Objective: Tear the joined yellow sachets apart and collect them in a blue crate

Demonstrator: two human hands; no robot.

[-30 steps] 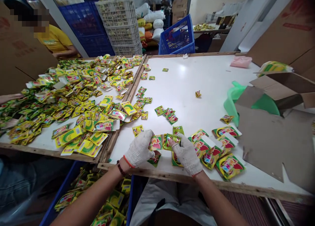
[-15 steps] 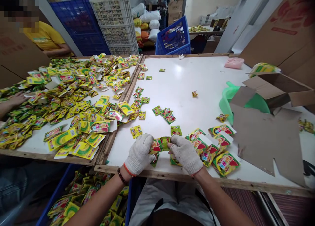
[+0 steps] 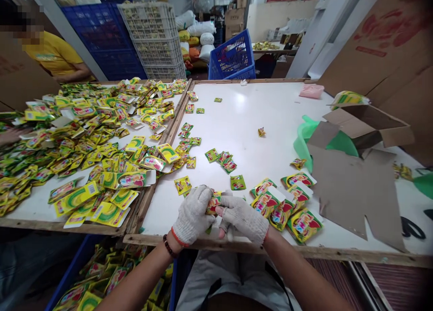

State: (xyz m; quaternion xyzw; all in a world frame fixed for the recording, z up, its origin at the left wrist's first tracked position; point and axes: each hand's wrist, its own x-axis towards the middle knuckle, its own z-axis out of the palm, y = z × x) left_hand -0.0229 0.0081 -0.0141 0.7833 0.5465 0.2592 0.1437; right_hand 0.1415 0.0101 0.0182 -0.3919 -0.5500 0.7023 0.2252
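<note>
Left grip [image 3: 193,215]: gloved, closed around a small printed packet [image 3: 214,203], red and green on its visible face. Packet located between the two hands, above the near edge of the white surface [image 3: 237,117]; much of it is covered by glove.

Right grip [image 3: 244,217]: gloved, thumb tip bare, fingers partly bent and reaching to the right end of the packet. Whether it pinches the packet or only rests against it, cannot tell.

Just beyond the right grip: one green sachet [image 3: 237,182], lying flat. Just beyond the left grip: one yellow sachet [image 3: 182,185]. Farther out, ahead of the gap between the grips: a cluster of green sachets [image 3: 226,161], some overlapping.

Right of the right grip, near it: a group of printed boxes [image 3: 287,207], several with white flaps showing. Farther right: an opened cardboard box [image 3: 352,184] with green plastic [image 3: 302,141] beside and partly behind it. Pink bundle [image 3: 311,91] well beyond the right grip, near the far edge.

Left of the left grip: wooden divider [image 3: 138,209], then a large heap of mixed packets [image 3: 77,135]. Below and left of the left grip: blue crate [image 3: 67,275] with more packets inside. Person in a yellow shirt [image 3: 57,53] past the heap.
</note>
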